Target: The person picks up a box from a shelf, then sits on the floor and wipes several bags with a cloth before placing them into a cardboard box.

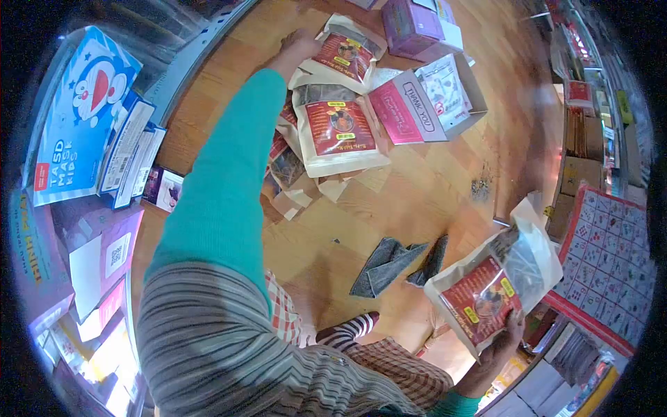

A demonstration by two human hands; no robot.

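Note:
My left arm, in a green sleeve, stretches to the top of the view. There my left hand [300, 47] is closed at the left edge of a cream packet with a red label [343, 55]; its fingertips are partly hidden. This packet overlaps a similar packet [339, 130], which lies on more packets on the floor. At the lower right, my right hand [501, 340] grips the lower edge of another cream packet [479, 306]. That one is held up and tilted, its red label and clear window facing me.
An open box marked THANK YOU [410, 108] and a purple box [417, 28] stand beside the packets on the wooden floor [431, 187]. Dark grey cloth [385, 267] lies nearer me. Mask boxes [87, 118] are stacked left. Crowded shelves [590, 132] line the right.

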